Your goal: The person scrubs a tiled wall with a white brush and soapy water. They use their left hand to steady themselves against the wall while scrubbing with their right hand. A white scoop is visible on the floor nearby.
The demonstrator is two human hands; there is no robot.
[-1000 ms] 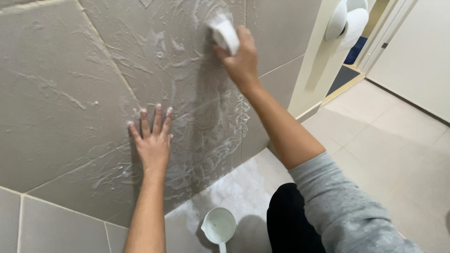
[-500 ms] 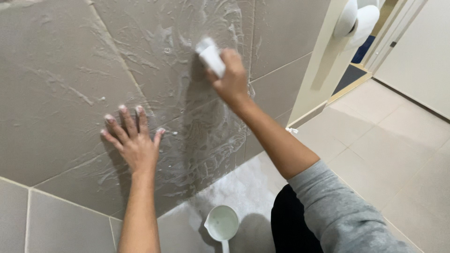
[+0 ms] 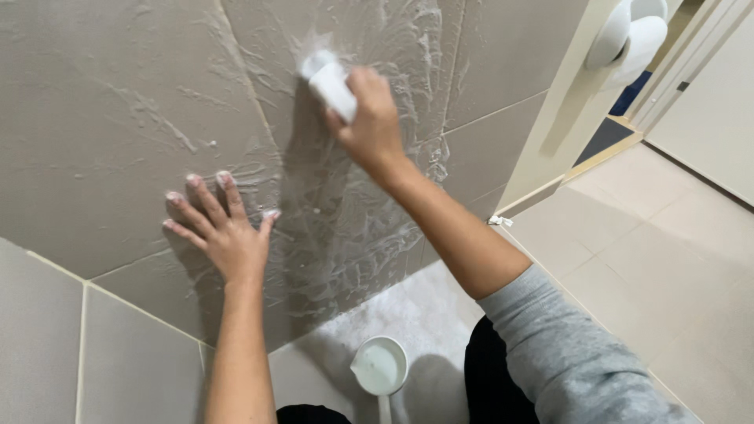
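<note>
The right hand [image 3: 369,126] has its grip closed around a white scrubbing block [image 3: 330,85], pressed flat against the tiled wall [image 3: 102,118] in the upper middle of the frame. The fingers wrap its lower end; its upper end sticks out bare above them. It looks small, pale and smooth-edged, wet with foam, so it may well be slick. If the grip loosens on it, the block could slide out and drop toward the floor [image 3: 644,259] at lower right.

The left hand [image 3: 224,232] holds nothing: it lies open, fingers spread, palm flat on the wall at centre left, taking some of the person's weight. That part of the wall is streaked with white lather [image 3: 353,235], which runs down in a wide band through the middle of the frame. A braced palm on soapy tile could skid, and the lean would go with it.

Below, at bottom centre, a white ladle-like scoop [image 3: 379,367] sits on the floor just beside the person's dark-clad knee [image 3: 495,377]. A shift of the leg might tip it. Suds reaching the floor there could make the footing slippery.
</note>
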